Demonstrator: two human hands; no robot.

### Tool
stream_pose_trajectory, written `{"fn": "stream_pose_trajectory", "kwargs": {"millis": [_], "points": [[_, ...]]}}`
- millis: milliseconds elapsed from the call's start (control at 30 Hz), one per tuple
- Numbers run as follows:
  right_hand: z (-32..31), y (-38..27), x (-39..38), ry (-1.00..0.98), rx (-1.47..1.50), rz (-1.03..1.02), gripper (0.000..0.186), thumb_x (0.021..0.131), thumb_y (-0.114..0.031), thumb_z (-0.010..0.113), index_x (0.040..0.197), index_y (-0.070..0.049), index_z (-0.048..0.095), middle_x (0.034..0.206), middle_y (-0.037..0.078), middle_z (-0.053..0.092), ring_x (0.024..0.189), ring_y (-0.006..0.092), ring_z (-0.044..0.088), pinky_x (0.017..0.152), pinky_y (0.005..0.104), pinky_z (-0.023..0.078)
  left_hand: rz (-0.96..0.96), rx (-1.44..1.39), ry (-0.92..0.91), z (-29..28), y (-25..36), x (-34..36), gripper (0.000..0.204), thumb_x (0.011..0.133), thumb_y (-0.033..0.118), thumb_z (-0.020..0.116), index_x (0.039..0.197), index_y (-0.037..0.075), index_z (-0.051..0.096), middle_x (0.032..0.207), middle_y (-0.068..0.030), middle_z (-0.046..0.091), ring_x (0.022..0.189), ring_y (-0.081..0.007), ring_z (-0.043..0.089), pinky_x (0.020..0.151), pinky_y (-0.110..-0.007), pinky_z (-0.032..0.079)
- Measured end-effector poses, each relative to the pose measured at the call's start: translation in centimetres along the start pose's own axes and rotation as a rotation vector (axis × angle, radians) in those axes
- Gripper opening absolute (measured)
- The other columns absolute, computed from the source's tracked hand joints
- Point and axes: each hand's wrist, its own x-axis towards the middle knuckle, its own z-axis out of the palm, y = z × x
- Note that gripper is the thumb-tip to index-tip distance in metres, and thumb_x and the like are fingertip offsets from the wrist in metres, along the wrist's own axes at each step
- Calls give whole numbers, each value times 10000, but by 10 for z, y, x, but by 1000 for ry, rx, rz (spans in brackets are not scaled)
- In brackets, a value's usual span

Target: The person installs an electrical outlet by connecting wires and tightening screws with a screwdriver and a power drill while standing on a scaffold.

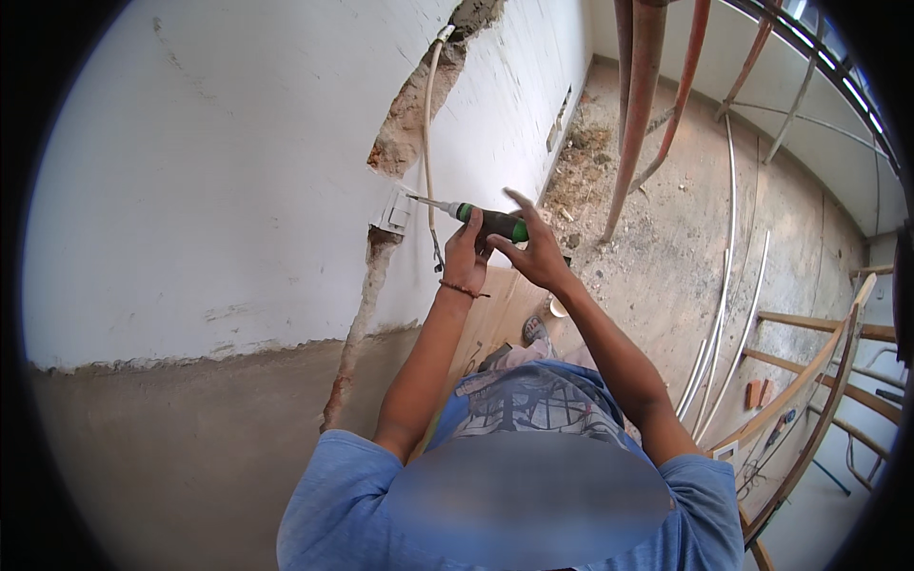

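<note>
My left hand point(465, 255) is closed around the front of a green-and-black power screwdriver point(497, 225), a red beaded bracelet on its wrist. The long thin bit points left, its tip at the upper edge of a white electrical box point(392, 211) set in the wall. Around the back end of the screwdriver, my right hand point(538, 255) has its thumb and fingers spread apart. Its palm side is partly hidden, so firm contact cannot be made out. A beige conduit point(430, 143) hangs down the wall just above the tool, coming out of a broken-out channel point(398, 128).
A chased groove point(354, 333) runs down below the box. Rubble point(581, 171) lies along the wall's foot. Reddish poles point(636, 114) stand ahead at the right. White pipes point(714, 333), a wooden ladder point(819, 381) and orange bricks point(759, 393) are on the floor to the right.
</note>
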Motion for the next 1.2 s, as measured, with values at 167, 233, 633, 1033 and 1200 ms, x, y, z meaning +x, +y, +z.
{"fn": "stream_pose_trajectory", "kwargs": {"millis": [167, 233, 633, 1033, 1200], "points": [[4, -1, 7, -7, 86, 290, 302, 937, -255, 584, 1110, -7, 566, 746, 144, 622, 670, 314, 621, 642, 368, 497, -33, -26, 32, -8, -9, 4, 291, 899, 351, 674, 1024, 92, 626, 890, 13, 652, 765, -79, 581, 643, -232, 413], [9, 11, 7, 137, -145, -256, 243, 902, -148, 607, 1113, -29, 588, 820, 172, 586, 774, 298, 600, 693, 367, 488, -50, -35, -30, -2, -5, 2, 312, 901, 364, 668, 1041, 88, 626, 905, 4, 652, 771, -83, 580, 644, -234, 416], [-1, 4, 3, -78, -132, -150, 256, 928, -170, 590, 1140, -26, 581, 990, 151, 578, 890, 217, 578, 777, 368, 482, -49, -19, -55, 2, -8, 4, 377, 945, 415, 581, 1047, 54, 611, 967, -40, 630, 908, -150, 596, 793, -311, 484], [5, -6, 10, -79, -235, -176, 168, 945, -115, 548, 1044, 14, 594, 940, 189, 598, 838, 306, 610, 713, 394, 479, -133, 38, 19, -15, -15, 11, 406, 905, 442, 634, 1039, 58, 631, 984, -25, 617, 949, -144, 597, 828, -302, 505], [-2, -6, 16, 20, -290, -547, 354, 859, -78, 658, 1195, -20, 565, 1067, 178, 559, 904, 296, 596, 693, 381, 495, 23, -145, -113, -4, -9, 0, 287, 956, 290, 587, 1084, 34, 614, 1063, -69, 629, 1017, -163, 588, 893, -319, 493]]}}
